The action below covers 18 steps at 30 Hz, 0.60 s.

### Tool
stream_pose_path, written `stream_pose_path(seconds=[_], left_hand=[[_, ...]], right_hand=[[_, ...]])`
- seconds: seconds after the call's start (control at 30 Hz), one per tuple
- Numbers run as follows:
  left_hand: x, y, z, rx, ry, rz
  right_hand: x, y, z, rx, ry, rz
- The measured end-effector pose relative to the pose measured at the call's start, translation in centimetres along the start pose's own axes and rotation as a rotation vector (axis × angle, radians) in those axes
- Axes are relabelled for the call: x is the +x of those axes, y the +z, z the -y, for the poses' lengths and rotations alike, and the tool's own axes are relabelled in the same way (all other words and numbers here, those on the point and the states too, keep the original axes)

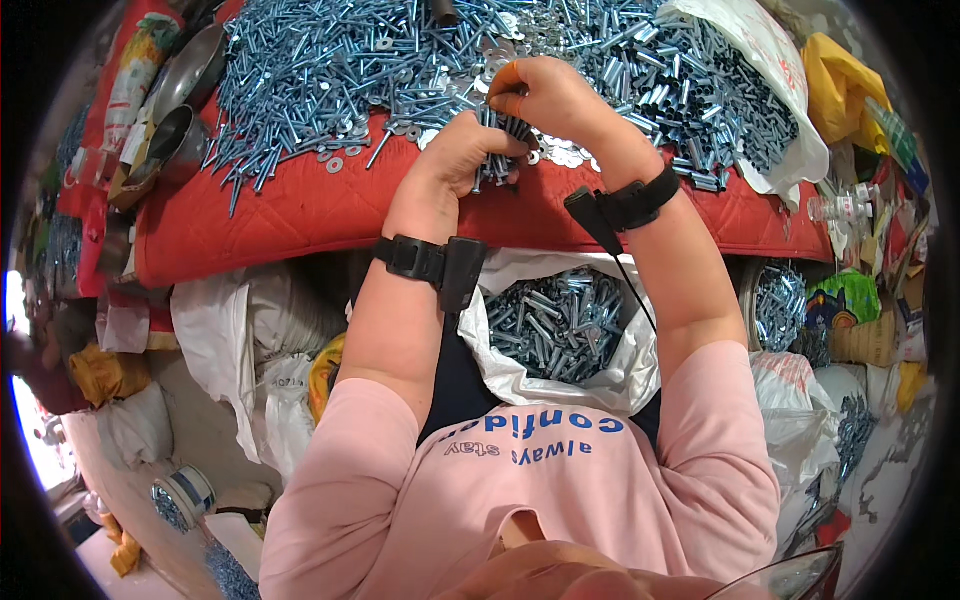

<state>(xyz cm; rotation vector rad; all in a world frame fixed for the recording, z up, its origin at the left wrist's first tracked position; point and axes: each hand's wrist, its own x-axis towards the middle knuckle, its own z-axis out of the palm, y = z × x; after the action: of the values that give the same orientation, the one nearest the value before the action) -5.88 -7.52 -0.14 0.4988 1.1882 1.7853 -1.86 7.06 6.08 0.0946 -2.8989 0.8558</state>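
Observation:
My left hand [460,153] is closed around a small bunch of bolts [490,178], whose ends stick out below the fingers. My right hand [552,98] is just above and to the right, its thumb and forefinger curled together in orange finger covers [508,78]. What its fingertips pinch, if anything, is too small to tell. Both hands are over the front of a heap. Long bluish bolts [310,85] make up its left side, metal sleeves [680,100] its right. Flat washers [562,155] lie between and under the hands.
A red quilted cloth [250,225] covers the work surface. In front of me, a white sack [625,385] holds assembled-looking metal fasteners [555,325]. Metal scoops [175,135] stand at the left, a white plastic bag [765,70] at the right. Black bands [415,260] circle both forearms; a cable hangs from the right.

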Motion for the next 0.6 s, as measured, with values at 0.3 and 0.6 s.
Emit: stream_pose_path(seconds=[0.3, 0.6], left_hand=[[0.6, 1.1, 0.4, 0.005, 0.028, 0.005], [1.0, 1.6, 0.7, 0.016, 0.026, -0.012]], right_hand=[[-1.6, -0.1, -3.6, 0.425, 0.15, -0.513], [-1.6, 0.1, -2.2, 0.223, 0.104, -0.303]])
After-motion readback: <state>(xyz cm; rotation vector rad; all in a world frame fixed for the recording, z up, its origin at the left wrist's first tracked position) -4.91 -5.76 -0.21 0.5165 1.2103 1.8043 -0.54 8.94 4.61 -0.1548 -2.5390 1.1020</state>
